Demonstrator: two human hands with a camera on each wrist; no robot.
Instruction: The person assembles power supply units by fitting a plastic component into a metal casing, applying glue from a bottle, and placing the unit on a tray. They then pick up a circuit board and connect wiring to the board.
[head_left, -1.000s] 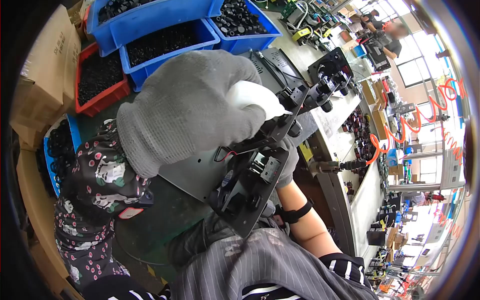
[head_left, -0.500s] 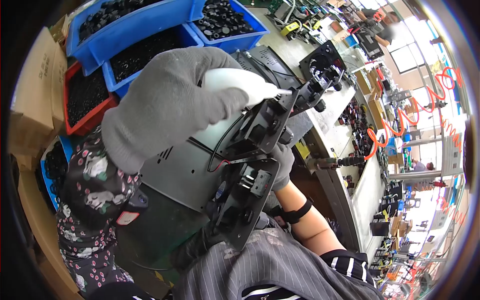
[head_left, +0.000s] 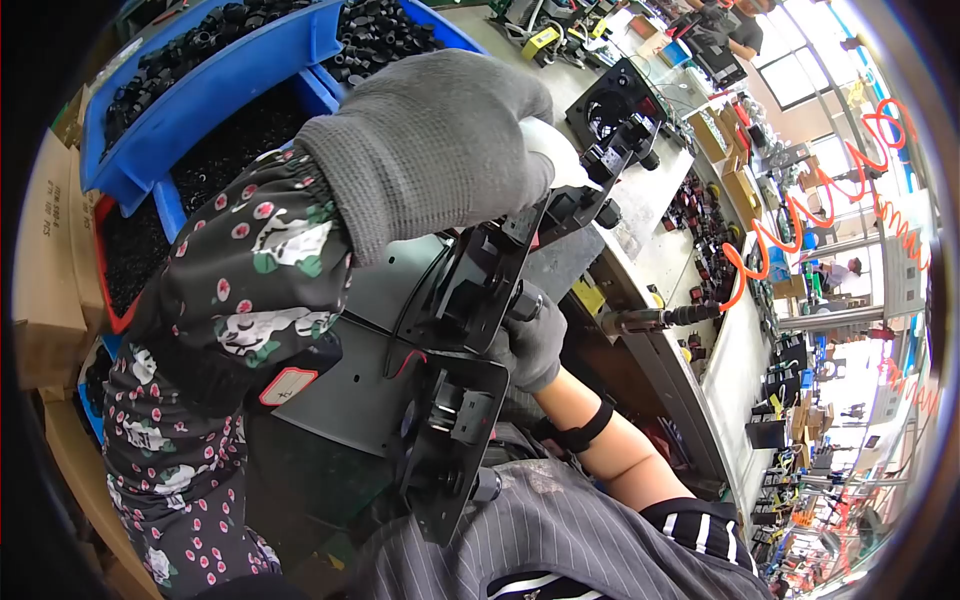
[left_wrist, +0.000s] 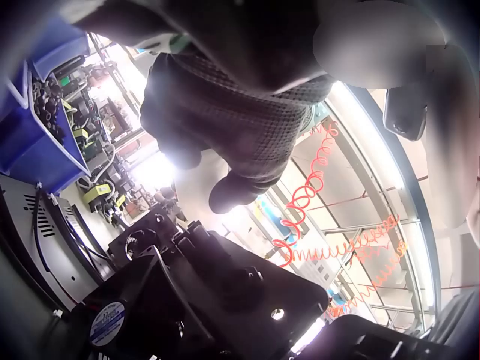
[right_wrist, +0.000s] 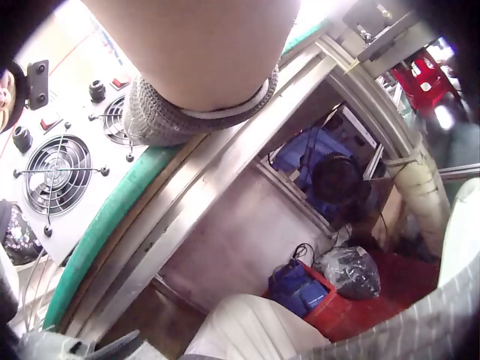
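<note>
In a grey knit glove, my left hand [head_left: 440,140] grips a white squeeze bottle [head_left: 556,155], tilted down to the right. Its nozzle end overlaps the connectors on a row of black panels. The left wrist view shows that bottle [left_wrist: 199,184] between thumb and fingers, close over the black fittings. My gloved right hand [head_left: 537,345] grips the edge of the middle black panel [head_left: 502,285] from behind, beside a round knob; its fingertips are partly hidden. Nearer my body leans another black panel [head_left: 455,425] with a metal-framed socket, beside a grey sheet-metal casing [head_left: 340,385].
A blue bin [head_left: 225,100] of black plastic parts and a red bin [head_left: 105,270] stand left, near cardboard boxes [head_left: 55,230]. An orange coiled hose [head_left: 735,280] leads to a tool [head_left: 665,320] at the bench edge. A metal frame [right_wrist: 195,202] runs under the tabletop.
My left hand has carried the bottle along the connectors toward the farther panel, its sleeve reaching further across the view. The right hand stays at the panel while the whole scene shifts left.
</note>
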